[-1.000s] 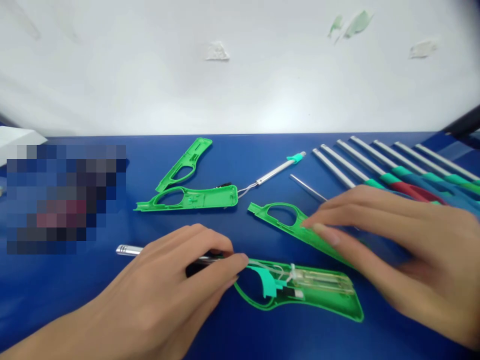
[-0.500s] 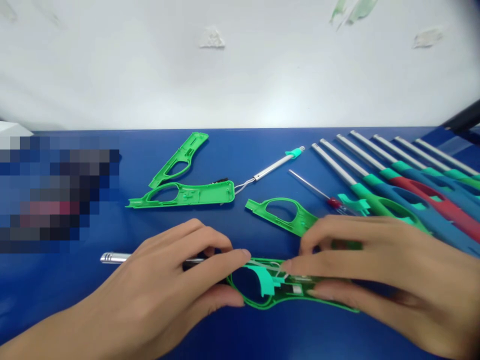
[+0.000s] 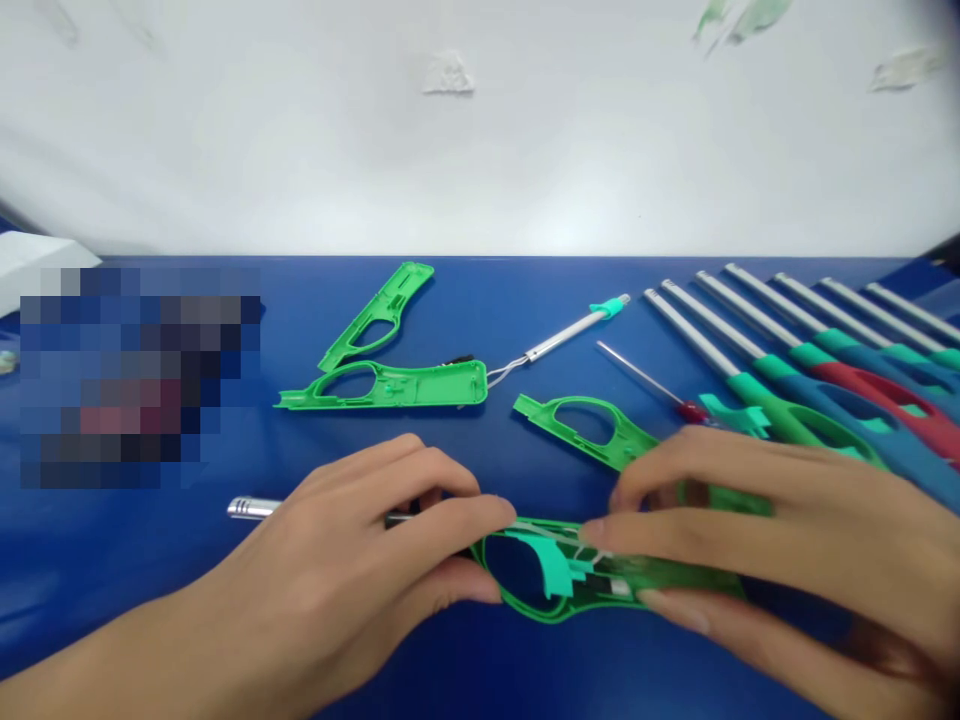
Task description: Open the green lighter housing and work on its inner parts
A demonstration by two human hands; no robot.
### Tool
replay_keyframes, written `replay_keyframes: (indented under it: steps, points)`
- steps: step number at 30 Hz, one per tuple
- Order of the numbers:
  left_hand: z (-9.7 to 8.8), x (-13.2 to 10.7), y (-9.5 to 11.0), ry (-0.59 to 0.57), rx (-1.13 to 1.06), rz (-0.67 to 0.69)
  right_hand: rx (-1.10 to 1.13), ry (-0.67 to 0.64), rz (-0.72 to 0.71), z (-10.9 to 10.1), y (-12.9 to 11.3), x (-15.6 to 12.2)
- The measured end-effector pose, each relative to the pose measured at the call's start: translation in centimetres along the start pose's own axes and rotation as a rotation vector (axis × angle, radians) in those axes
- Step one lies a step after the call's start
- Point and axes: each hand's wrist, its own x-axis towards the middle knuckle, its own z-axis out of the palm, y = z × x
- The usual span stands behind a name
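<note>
An opened long-nosed lighter with a green half-shell handle (image 3: 551, 612) lies crosswise in front of me, its inside facing up. My left hand (image 3: 390, 545) pinches it where the handle meets the metal tube (image 3: 251, 508), and covers most of that tube. In the handle's loop sits a turquoise trigger (image 3: 556, 568), with thin pale wires beside it. My right hand (image 3: 742, 530) grips the wider handle end, its fingertips at the wires and the near rim. What lies under the right palm is partly hidden.
Loose green half-shells (image 3: 375, 315) lie behind my hands, another (image 3: 592, 425) by my right hand. Farther back is a wired metal tube (image 3: 566, 335). A screwdriver (image 3: 645, 375) with a red handle lies before a row of several assembled lighters (image 3: 795, 400). A blurred-out patch covers the left.
The whole scene has shifted slightly to the right in view. Both hands keep their grip on the opened lighter, with the right fingers moved only slightly.
</note>
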Motion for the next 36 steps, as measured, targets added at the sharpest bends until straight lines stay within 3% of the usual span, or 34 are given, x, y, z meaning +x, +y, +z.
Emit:
replay_keyframes:
  steps: [4, 10, 18, 36]
  points:
    - [-0.1, -0.1, 0.0, -0.009, -0.001, 0.017, -0.023, 0.094, 0.013, 1.7, -1.1, 0.9]
    - [-0.2, -0.1, 0.1, -0.007, -0.018, 0.036, -0.034, 0.116, 0.016, 3.1, -1.7, 1.4]
    - [-0.2, 0.7, 0.5, 0.000, 0.007, -0.019, -0.122, 0.173, -0.061, 3.5, -0.9, -0.6]
    - [0.3, 0.5, 0.7, 0.017, -0.012, -0.069, -0.087, 0.233, -0.173, 2.9, -0.7, 1.7]
